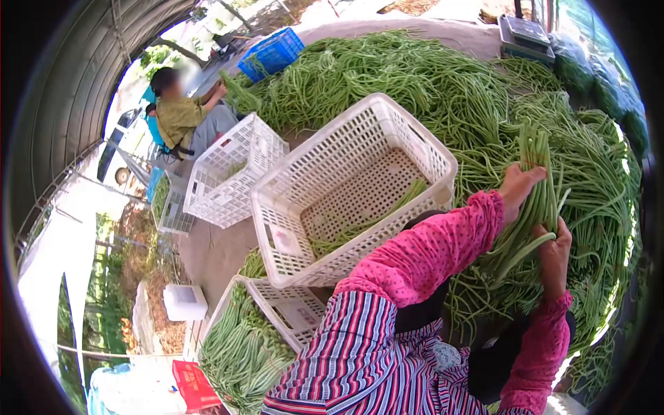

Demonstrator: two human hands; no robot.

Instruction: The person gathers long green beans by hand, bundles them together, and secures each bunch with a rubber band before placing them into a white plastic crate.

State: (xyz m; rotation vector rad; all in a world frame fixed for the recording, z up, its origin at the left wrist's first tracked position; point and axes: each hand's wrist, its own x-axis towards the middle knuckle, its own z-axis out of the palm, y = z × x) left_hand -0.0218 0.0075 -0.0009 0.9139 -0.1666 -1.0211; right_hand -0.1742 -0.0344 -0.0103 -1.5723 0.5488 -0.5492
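Observation:
A bundle of long green beans is held between my two hands, over a big heap of beans. My left hand wraps round the upper part of the bundle. Lower down, my right hand has its fingers closed on the bundle's side, with some bean ends sticking out past them. Left of my pink sleeve stands a large white crate, tilted in view, with a few beans along its near inner side.
A crate packed with beans is at the lower left. Beyond it are another white crate, a white container and a blue crate. A seated person handles beans. A scale stands upper right.

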